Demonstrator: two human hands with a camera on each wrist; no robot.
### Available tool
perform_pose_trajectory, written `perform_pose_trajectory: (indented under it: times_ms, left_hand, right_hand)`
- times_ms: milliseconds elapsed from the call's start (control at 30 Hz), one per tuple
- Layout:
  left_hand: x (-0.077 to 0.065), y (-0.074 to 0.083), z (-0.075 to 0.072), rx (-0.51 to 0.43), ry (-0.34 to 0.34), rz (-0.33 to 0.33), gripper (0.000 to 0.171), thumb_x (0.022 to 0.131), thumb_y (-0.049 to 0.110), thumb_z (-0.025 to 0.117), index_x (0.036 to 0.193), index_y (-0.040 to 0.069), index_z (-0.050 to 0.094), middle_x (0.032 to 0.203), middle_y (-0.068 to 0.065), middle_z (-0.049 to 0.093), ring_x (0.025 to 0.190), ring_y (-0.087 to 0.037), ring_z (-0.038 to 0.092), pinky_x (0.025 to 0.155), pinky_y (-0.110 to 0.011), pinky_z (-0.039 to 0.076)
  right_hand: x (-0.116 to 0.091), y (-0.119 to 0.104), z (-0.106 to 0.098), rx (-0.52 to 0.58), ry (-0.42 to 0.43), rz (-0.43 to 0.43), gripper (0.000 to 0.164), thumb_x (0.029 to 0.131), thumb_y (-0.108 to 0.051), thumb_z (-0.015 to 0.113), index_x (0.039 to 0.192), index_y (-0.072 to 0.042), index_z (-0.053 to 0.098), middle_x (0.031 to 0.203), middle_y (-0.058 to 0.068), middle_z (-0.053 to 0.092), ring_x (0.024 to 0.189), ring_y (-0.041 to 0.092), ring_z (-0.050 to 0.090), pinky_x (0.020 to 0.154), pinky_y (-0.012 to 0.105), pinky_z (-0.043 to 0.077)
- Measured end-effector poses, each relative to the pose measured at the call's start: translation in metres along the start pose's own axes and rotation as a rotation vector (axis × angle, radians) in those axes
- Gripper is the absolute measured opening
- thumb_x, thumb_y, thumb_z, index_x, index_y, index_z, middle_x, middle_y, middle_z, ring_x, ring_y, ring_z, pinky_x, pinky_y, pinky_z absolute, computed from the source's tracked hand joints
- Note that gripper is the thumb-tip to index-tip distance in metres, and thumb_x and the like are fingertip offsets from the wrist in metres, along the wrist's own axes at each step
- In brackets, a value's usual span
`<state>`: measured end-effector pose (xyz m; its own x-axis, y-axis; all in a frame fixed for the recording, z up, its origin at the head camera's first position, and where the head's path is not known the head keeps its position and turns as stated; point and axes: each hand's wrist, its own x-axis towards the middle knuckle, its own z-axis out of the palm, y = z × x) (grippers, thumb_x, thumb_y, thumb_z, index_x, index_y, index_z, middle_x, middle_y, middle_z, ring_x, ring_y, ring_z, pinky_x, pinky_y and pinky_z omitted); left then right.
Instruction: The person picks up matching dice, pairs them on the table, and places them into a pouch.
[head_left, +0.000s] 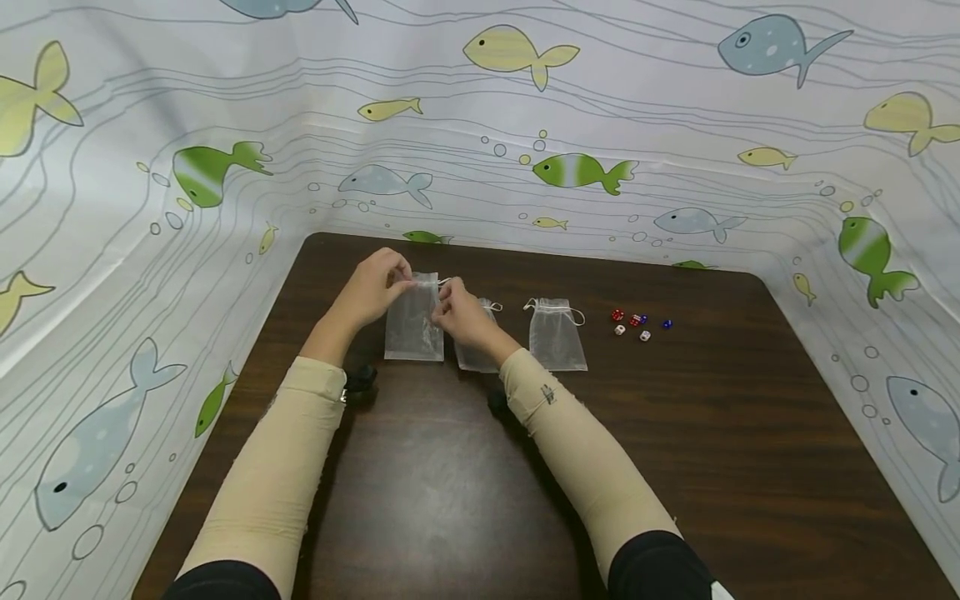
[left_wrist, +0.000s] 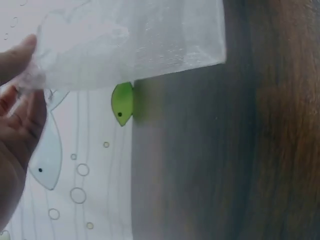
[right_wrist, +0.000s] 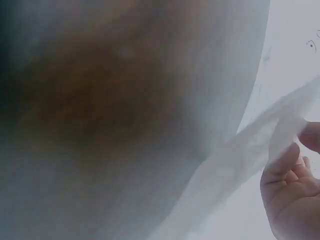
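A sheer white drawstring pouch (head_left: 415, 329) is held upright above the table at the left, its mouth uppermost. My left hand (head_left: 381, 283) pinches the pouch's top edge between thumb and fingers; the left wrist view shows the sheer fabric (left_wrist: 165, 40) stretching away from that hand. At the upper right side, near the white cord, my right hand (head_left: 463, 312) pinches the pouch too. Blurred fabric (right_wrist: 225, 175) runs to its fingers in the right wrist view. Partly covered by the right hand, a second pouch (head_left: 477, 360) lies on the table.
A third sheer pouch (head_left: 557, 337) lies flat to the right. Beyond it sit several small dice, among them a red die (head_left: 617, 315), a white die (head_left: 645, 336) and a blue die (head_left: 667, 323). Fish-printed sheeting (head_left: 465, 158) surrounds the dark wooden table (head_left: 712, 442).
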<state>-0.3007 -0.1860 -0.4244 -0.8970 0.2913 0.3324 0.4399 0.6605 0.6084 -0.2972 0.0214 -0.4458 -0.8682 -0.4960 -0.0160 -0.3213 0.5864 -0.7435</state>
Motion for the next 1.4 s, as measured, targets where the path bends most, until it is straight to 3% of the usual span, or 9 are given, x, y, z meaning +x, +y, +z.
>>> perform_pose_trajectory:
  times_ms: [200,333,433,600,700,867,1000,1167,1400]
  left_hand:
    - [-0.004,-0.001,-0.01,-0.045,0.048,0.097,0.016,0.091,0.006,0.076,0.098,0.003,0.062,0.111,-0.015,0.058,0.094,-0.03,0.058,0.082,-0.046,0.053]
    - [-0.007,-0.004,-0.015,-0.031,0.02,0.045,0.019,0.09,0.009,0.078,0.101,0.002,0.064,0.123,-0.018,0.056,0.101,-0.035,0.061,0.084,-0.049,0.053]
    - [-0.008,-0.003,-0.017,-0.01,-0.047,-0.01,0.02,0.091,0.014,0.077,0.104,0.004,0.066,0.128,-0.019,0.059,0.107,-0.038,0.061,0.089,-0.053,0.051]
    - [-0.009,0.003,-0.019,0.009,-0.134,-0.054,0.019,0.096,0.021,0.073,0.11,0.009,0.067,0.108,-0.014,0.071,0.1,-0.033,0.065,0.087,-0.052,0.05]
    - [-0.009,0.005,-0.019,0.054,-0.041,0.06,0.013,0.094,0.015,0.074,0.105,0.008,0.07,0.097,-0.01,0.073,0.087,-0.027,0.066,0.078,-0.047,0.051]
    - [-0.013,0.008,-0.015,0.182,0.203,0.352,0.013,0.084,0.002,0.081,0.096,0.005,0.078,0.089,-0.009,0.075,0.079,-0.024,0.066,0.071,-0.042,0.054]
    - [-0.028,0.002,-0.007,0.198,0.182,0.439,0.019,0.077,-0.002,0.084,0.094,0.003,0.08,0.085,-0.009,0.075,0.077,-0.024,0.068,0.07,-0.04,0.056]
    - [-0.046,-0.01,0.004,0.145,0.053,0.352,0.02,0.077,-0.003,0.085,0.094,0.006,0.08,0.086,-0.008,0.076,0.076,-0.024,0.07,0.071,-0.041,0.057]
    - [-0.053,-0.025,0.012,0.05,-0.013,0.106,0.012,0.088,0.009,0.079,0.1,0.008,0.078,0.092,-0.008,0.077,0.07,-0.02,0.064,0.065,-0.038,0.052]
  right_hand:
    - [0.006,-0.003,-0.002,-0.032,0.069,0.012,0.033,0.098,-0.005,0.068,0.128,0.0,0.057,0.106,0.011,0.07,0.095,0.023,0.066,0.082,0.033,0.053]
    - [0.007,-0.003,-0.004,-0.059,0.124,0.013,0.014,0.095,-0.005,0.071,0.106,-0.004,0.063,0.104,0.011,0.068,0.099,0.023,0.064,0.087,0.034,0.052]
    - [0.006,-0.003,-0.005,-0.063,0.144,0.018,0.012,0.094,-0.003,0.072,0.096,-0.006,0.06,0.101,0.009,0.066,0.096,0.022,0.061,0.086,0.034,0.05]
    - [0.005,-0.002,-0.005,-0.064,0.125,0.027,0.008,0.097,-0.004,0.069,0.098,-0.008,0.061,0.105,0.007,0.067,0.098,0.02,0.062,0.086,0.033,0.051]
    - [0.005,-0.003,-0.006,-0.04,0.108,0.024,0.007,0.097,-0.007,0.068,0.103,-0.006,0.064,0.11,0.009,0.068,0.103,0.022,0.063,0.09,0.033,0.051]
    - [0.004,-0.002,-0.012,0.026,0.106,0.029,0.02,0.097,-0.007,0.068,0.116,-0.001,0.064,0.122,0.015,0.068,0.118,0.026,0.063,0.1,0.032,0.049]
    - [0.002,0.004,-0.015,0.078,0.06,0.048,0.024,0.099,-0.008,0.067,0.122,-0.002,0.063,0.128,0.015,0.065,0.124,0.027,0.061,0.099,0.032,0.05]
    - [-0.004,0.012,-0.017,0.132,-0.054,0.035,0.024,0.1,-0.006,0.065,0.124,-0.002,0.062,0.131,0.014,0.062,0.125,0.027,0.059,0.094,0.037,0.051]
    - [-0.014,0.023,-0.022,0.102,-0.13,0.051,0.029,0.101,-0.01,0.064,0.13,-0.004,0.061,0.132,0.011,0.062,0.124,0.024,0.058,0.095,0.035,0.05]
